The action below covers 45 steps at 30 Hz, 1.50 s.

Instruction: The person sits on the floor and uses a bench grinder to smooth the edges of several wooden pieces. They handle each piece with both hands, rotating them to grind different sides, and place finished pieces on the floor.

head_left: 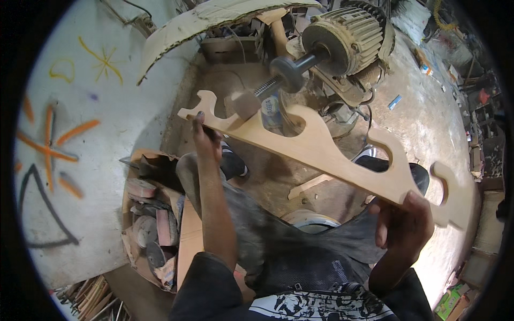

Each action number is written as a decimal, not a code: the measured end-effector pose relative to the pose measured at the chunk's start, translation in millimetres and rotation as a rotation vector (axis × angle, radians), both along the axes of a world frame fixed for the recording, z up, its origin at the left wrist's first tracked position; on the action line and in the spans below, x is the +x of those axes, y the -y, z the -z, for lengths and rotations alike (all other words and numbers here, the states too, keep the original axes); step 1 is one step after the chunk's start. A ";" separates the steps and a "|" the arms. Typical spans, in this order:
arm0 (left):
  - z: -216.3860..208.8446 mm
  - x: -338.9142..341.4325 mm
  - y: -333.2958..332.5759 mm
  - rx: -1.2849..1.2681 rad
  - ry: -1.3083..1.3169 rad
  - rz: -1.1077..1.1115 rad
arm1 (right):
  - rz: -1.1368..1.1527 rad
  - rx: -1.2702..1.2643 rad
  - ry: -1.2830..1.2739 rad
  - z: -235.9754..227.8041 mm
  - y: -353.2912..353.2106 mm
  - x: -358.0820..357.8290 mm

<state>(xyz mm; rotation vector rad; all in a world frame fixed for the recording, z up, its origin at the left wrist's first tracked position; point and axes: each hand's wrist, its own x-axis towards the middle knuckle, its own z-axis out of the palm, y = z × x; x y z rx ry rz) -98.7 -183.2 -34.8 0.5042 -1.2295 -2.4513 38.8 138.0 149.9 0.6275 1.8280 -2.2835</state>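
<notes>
A long pale wooden board (305,147) with several hook-shaped cutouts along its far edge lies slantwise across the view, its left end farther away. My left hand (208,140) is closed around the near edge by its narrow left end. Toward the right end, my right hand (405,219) grips the near edge, some fingers bent below it. A brownish sanding drum (246,105) on a threaded spindle (267,85) meets the board's curved edge near my left hand; whether it spins I cannot tell. The spindle runs from a dusty electric motor (342,41).
A bent cardboard sheet (214,21) arches beyond the drum. At my left stands a cardboard box (128,235) of worn abrasive discs and blocks. A painted wall (80,123) rises on the left. A wood offcut (310,185) lies on the floor between my feet.
</notes>
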 end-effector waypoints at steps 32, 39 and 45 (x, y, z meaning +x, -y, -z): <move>34.8 -11.0 -14.7 -0.170 0.235 0.259 | -0.193 -0.645 0.131 74.0 -21.0 91.8; 23.4 -20.7 -6.4 -0.012 0.023 0.185 | -0.451 0.006 0.433 7.9 -12.9 94.8; 24.5 -13.2 4.5 -0.066 -0.040 0.172 | -0.649 -0.032 0.189 -9.3 -24.8 92.7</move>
